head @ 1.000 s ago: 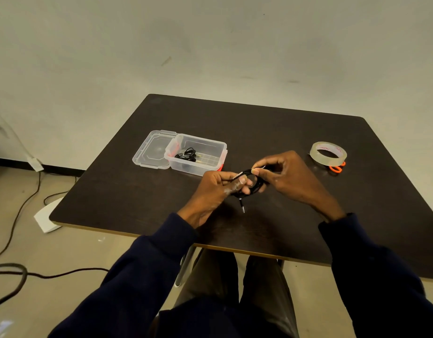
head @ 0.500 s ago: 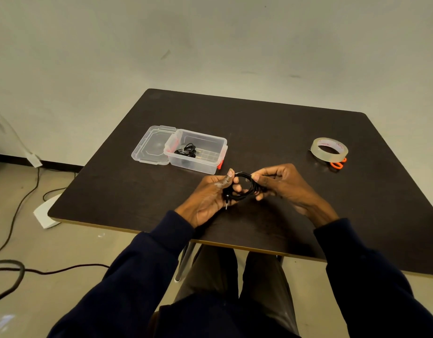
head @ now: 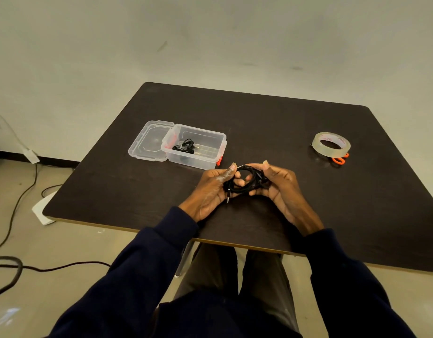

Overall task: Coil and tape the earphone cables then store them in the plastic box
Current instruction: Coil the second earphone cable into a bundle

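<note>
A person wears a plain dark navy long-sleeved top (head: 142, 272), cuffs (head: 183, 223) reaching the wrists, over dark olive-brown trousers (head: 261, 276).

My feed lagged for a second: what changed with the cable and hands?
The right hand turned from pinching the cable from above to gripping the coil's side; the left hand still holds the other side. The box, tape and scissors stayed put.

clear glossy plastic box (head: 211, 156), matt dark table (head: 259, 118)
</note>
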The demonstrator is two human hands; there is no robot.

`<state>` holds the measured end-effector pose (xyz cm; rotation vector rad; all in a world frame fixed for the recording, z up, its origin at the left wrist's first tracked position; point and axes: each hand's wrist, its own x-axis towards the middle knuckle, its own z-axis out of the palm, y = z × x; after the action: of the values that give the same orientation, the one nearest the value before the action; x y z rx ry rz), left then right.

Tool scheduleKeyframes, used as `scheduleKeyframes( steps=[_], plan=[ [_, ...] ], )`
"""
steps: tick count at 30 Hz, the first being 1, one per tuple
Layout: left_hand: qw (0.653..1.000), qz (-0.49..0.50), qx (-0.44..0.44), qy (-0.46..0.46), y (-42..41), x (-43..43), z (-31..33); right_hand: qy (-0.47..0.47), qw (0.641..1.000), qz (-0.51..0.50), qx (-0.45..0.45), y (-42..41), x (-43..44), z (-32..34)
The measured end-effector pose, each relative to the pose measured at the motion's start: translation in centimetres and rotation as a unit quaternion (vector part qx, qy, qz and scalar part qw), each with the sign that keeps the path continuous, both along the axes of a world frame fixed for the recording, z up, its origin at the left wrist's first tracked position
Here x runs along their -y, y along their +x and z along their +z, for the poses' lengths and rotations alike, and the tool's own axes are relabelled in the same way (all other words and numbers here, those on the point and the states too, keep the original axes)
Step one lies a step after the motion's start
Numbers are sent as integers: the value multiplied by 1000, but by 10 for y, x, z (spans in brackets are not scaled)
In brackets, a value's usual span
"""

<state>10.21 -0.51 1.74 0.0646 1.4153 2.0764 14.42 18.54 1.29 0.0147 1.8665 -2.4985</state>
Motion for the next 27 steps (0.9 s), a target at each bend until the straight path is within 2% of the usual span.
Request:
scheduleKeyframes(
  steps=[8,18,27],
  plan=[
    [1000,-4,-29,0,-1,-2,-5,74,996,-30,-48,1,3,-7],
    [999,-20,1,33,-1,1,-6,81,994,-57,-52,1,4,-11],
    [998,-56,10,14,-9,7,-7,108,989,-71,-67,2,2,-13]
  ],
)
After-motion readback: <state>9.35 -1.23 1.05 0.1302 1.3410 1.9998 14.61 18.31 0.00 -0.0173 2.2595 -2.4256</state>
